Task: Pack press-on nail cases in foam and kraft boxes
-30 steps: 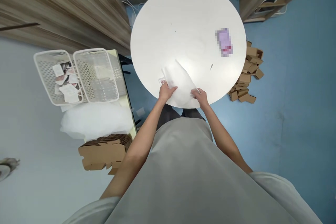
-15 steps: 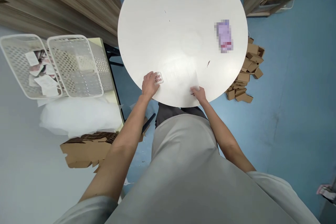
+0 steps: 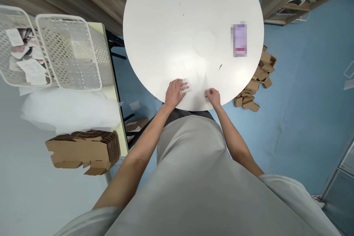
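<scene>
Head view: the left hand (image 3: 173, 95) grasps a small red-dotted card (image 3: 184, 85) at its fingertips, flat on the white bench (image 3: 171, 25). The right hand (image 3: 214, 97), near the card, has its grip clenched; on what, unclear.

Bright even light, soft glare on the table (image 3: 166, 25) — fisheye-bent edges, pixelated patch.

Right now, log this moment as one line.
left hand: grips blister pack at near edge of round white table | right hand: fingers curled at edge of clear bag, grip unclear
</scene>
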